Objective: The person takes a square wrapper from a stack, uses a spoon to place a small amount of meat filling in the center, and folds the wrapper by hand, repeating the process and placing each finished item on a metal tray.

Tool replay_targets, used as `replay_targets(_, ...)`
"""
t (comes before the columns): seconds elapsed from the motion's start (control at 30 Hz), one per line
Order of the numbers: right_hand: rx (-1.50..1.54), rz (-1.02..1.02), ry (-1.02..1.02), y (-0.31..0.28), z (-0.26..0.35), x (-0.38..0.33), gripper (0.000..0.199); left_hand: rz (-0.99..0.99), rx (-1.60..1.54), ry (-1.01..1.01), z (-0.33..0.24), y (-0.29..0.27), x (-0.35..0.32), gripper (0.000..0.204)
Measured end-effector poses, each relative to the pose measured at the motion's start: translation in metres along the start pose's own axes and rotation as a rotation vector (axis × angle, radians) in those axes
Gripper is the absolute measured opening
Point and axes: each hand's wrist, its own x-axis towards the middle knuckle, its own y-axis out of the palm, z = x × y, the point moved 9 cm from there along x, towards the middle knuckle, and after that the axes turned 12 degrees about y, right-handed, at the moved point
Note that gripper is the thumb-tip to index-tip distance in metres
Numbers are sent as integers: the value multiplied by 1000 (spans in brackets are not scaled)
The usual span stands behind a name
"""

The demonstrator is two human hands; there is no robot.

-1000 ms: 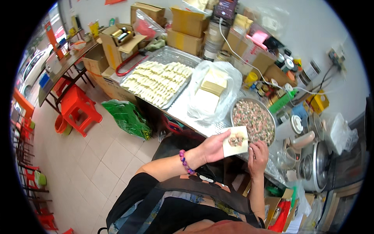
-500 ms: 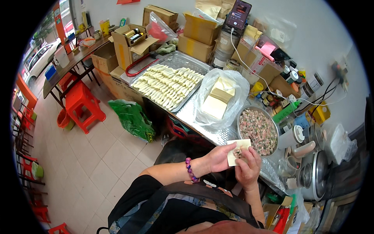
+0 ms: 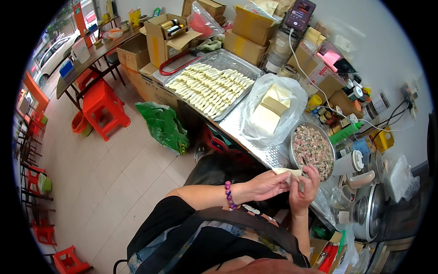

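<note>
My left hand [image 3: 268, 185] is closed on a square, pale-yellow wonton wrapper [image 3: 286, 171], pinching it from the left. The wrapper is folded over, and what lies inside it is hidden. My right hand [image 3: 305, 192] has its fingers bent and closed at the wrapper's right side. Something thin and dark shows by the right fingertips, too small to name. Just beyond my hands stands a round metal bowl [image 3: 294, 157] of minced meat with green bits. A stack of square wrappers [image 3: 266, 118] lies in a clear plastic bag [image 3: 248, 107] to its left.
Rows of folded wontons [image 3: 210, 89] fill much of a metal tray [image 3: 245, 64] at the table's far left. Jars, bottles and a white cup [image 3: 349, 163] crowd the right side. Cardboard boxes [image 3: 251, 27] and a phone [image 3: 299, 14] stand behind. A green bag [image 3: 162, 128] and red stool [image 3: 104, 107] are on the floor.
The wrapper lay flat with a dab of filling showing; now it is folded over between my hands. The whole view has shifted, so the table appears farther right.
</note>
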Motion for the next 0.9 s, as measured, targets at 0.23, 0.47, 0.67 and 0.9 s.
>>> replay_targets(0.23, 30, 14, 102, 2, -13, 3, 21, -63, -107, -134, 1, -11, 0, 44)
replay_targets(0.47, -43, -166, 195, -45, -89, -19, 18, -79, 52, -135, -81, -47, 19, 29)
replay_targets(0.67, -3, -385, 620, -64, -203, -71, 29, -125, 680, 107, -251, -52, 68, 33)
replay_targets(0.9, -21, -345, 800, -51, -239, -92, 32, -524, 1761, 421, -447, -111, 100, 25)
